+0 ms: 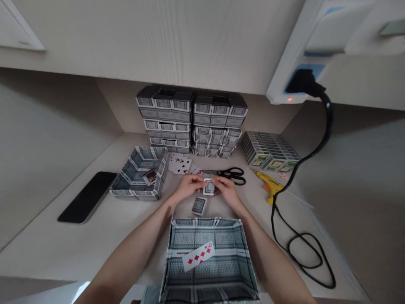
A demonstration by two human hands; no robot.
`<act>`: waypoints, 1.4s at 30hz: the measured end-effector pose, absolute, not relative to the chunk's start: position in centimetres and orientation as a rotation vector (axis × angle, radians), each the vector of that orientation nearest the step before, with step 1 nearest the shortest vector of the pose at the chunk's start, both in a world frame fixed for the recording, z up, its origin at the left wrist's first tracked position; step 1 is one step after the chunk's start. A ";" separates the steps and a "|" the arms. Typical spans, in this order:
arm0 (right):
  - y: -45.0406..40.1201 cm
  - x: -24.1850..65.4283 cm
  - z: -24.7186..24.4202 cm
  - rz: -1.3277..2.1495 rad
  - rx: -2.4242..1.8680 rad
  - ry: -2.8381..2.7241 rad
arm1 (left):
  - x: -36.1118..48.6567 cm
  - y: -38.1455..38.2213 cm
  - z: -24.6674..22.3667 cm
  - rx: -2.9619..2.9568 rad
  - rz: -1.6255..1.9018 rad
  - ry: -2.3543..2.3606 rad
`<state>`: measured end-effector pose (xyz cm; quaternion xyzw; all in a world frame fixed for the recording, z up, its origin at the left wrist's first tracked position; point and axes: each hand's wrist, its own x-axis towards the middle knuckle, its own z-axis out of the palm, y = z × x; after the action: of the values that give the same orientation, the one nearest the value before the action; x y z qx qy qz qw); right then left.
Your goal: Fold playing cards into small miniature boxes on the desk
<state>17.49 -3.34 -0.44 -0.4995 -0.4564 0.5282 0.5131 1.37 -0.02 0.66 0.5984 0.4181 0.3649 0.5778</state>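
Between my two hands is a playing card (209, 188), its patterned back turned up. My left hand (190, 185) pinches its left edge, and my right hand (225, 188) grips the right edge. Whether it is one card or several stacked is hard to tell. Just below them, another folded card piece or small stack (199, 205) lies on the desk. Closer to me stands an open box made of cards (228, 257), with a strip of a diamond card (198, 256) in it. Black-handled scissors (232, 173) lie right behind my right hand.
A second card box (134, 193) sits left, beside a black phone (87, 197). Loose cards (180, 164) lie behind my hands. Stacked card boxes (171, 114) and boxed packs (268, 150) line the back. A yellow glue gun (269, 185) and its looping black cable (303, 236) occupy the right.
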 end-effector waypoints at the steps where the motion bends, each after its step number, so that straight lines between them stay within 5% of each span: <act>1: -3.3 17.5 -0.5 1.264 -1.206 -1.093 | 1.4 -0.1 0.7 1.397 0.852 0.976; 42: -3.5 17.0 -0.4 1.308 -1.215 -1.264 | 1.5 0.0 0.9 1.243 0.950 0.939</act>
<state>16.96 -3.50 -0.41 -0.4935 -0.5132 0.5313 0.4591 1.52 0.01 0.86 0.5390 0.4070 0.4119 0.6117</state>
